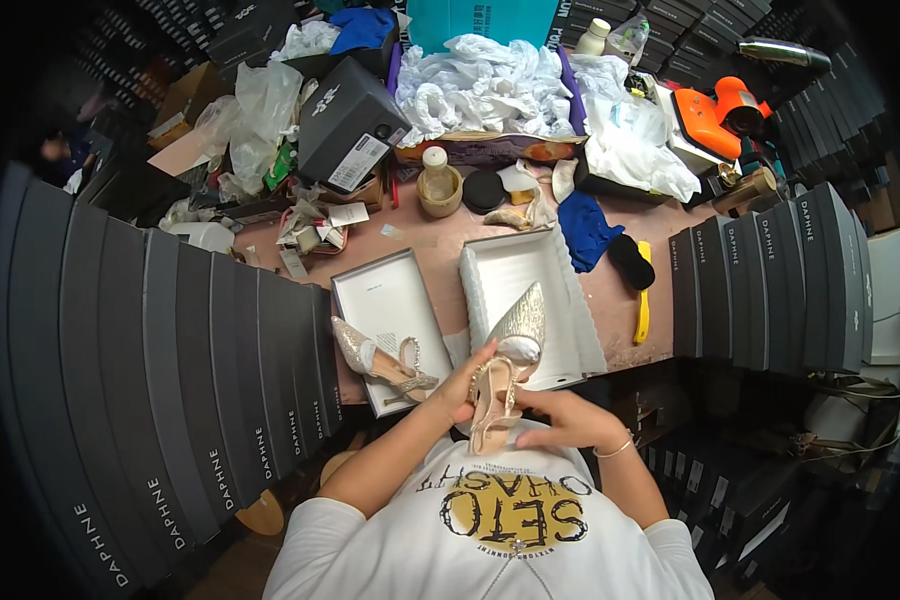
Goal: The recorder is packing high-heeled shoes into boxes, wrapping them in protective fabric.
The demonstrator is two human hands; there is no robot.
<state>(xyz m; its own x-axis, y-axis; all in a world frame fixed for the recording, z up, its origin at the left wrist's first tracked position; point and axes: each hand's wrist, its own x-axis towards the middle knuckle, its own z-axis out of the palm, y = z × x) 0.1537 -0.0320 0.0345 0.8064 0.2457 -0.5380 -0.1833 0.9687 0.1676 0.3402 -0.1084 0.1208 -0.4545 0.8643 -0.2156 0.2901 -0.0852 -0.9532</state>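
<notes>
Landmark: the open white shoe box (530, 290) at the tabletop's near edge. Left of it, just beside, lies a box lid (385, 310) with a glittery shoe (375, 355) across its near end; a narrow bare strip of tabletop (450, 270) runs between the two. Beyond that lid a wall of stacked dark boxes (200, 400) closes the left side. Right of the box, a yellow-handled brush (640, 290) and a blue cloth (585, 230) lie on the surface, and a second row of dark boxes (770, 280) blocks the far right. Behind the box, a wooden cup (438, 190), black disc (483, 190) and crumpled white paper (490, 85) crowd the far tabletop.
</notes>
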